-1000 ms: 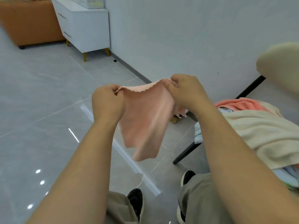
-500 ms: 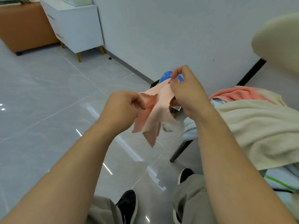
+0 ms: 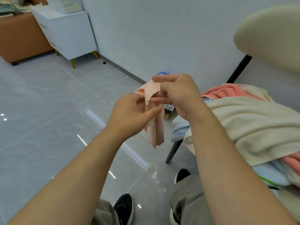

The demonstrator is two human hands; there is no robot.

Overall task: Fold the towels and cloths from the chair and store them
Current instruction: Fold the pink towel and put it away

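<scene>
**Tally Around the Chair**

Two hands: the left hand (image 3: 129, 114) and the right hand (image 3: 178, 95). One pink cloth (image 3: 154, 132). One chair (image 3: 267, 33). On it, one cream towel (image 3: 251, 124), one coral towel (image 3: 232, 92) and one light blue towel (image 3: 179, 127) show plainly; the layers lower in the heap cannot be counted. One white cabinet (image 3: 69, 33), one box (image 3: 65, 4), one orange bench (image 3: 22, 39). Two black shoes (image 3: 124, 207).

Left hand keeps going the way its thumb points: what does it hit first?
Left hand meets the pink cloth first, which its thumb looks to touch already; right behind comes the right hand, pinching that cloth. Depth between them is unclear.
</scene>
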